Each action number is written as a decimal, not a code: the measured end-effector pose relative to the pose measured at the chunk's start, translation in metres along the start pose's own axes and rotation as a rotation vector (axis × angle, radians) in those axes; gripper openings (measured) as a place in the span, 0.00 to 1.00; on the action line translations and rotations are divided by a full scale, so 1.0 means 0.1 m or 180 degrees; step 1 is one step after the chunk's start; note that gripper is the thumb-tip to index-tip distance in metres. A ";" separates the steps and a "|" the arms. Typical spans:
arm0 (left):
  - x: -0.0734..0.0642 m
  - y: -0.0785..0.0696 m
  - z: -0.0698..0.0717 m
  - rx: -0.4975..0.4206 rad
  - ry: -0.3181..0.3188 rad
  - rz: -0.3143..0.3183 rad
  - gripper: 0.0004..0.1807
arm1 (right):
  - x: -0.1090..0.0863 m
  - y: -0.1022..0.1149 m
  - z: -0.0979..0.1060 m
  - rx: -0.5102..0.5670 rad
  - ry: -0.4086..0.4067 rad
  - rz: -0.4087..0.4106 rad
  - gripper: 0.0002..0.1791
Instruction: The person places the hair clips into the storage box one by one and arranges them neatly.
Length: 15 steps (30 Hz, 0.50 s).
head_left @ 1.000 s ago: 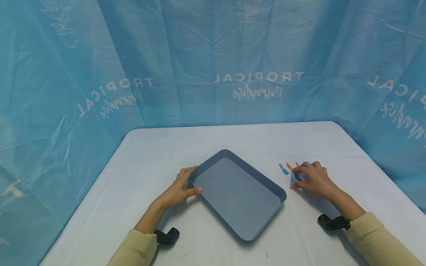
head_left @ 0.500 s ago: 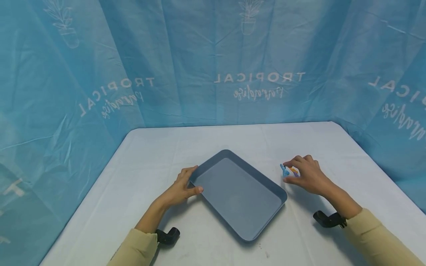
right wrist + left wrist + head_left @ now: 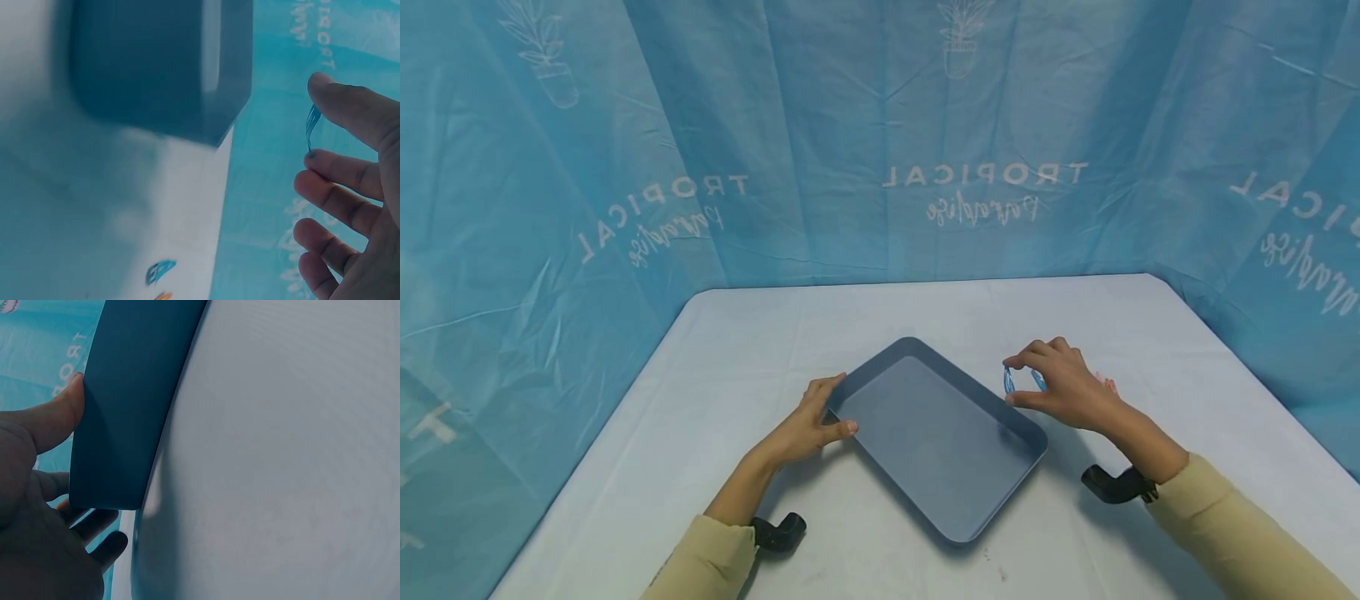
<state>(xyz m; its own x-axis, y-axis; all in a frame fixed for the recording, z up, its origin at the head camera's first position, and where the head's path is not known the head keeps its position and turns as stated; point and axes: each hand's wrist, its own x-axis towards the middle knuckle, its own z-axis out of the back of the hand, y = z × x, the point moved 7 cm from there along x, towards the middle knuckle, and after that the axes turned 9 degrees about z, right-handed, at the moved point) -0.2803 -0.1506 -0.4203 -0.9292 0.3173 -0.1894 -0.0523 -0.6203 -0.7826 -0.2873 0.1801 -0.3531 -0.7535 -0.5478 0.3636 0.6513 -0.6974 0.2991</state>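
Blue clip [image 3: 1008,382] held up, pinched by right hand [image 3: 1060,387], near tray [image 3: 928,442]; left hand [image 3: 811,427] grips tray's left corner; loose clips [image 3: 160,272] right of tray untouched.

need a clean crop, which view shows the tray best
The head view, with nearly the whole tray and its inside visible. The left wrist view shows just part of its outer side; the right wrist view, a cropped portion.

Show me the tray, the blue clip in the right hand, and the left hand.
Tray [image 3: 936,450]: head view, bare middle of its floor.
Held blue clip [image 3: 312,122]: right wrist view, middle of its length.
Left hand [image 3: 803,430]: head view, back of the hand.
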 end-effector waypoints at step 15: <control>-0.01 -0.01 0.00 -0.0118 0.0042 -0.0062 0.48 | 0.35 0.37 -0.19 0.0057 0.0104 0.0240 0.28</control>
<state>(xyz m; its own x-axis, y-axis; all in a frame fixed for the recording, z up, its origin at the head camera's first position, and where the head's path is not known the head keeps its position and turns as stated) -0.2792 -0.1504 -0.4193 -0.9232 0.3387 -0.1817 -0.0565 -0.5871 -0.8076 -0.2915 0.1268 -0.3462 -0.7045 -0.6135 0.3568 0.7077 -0.6453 0.2877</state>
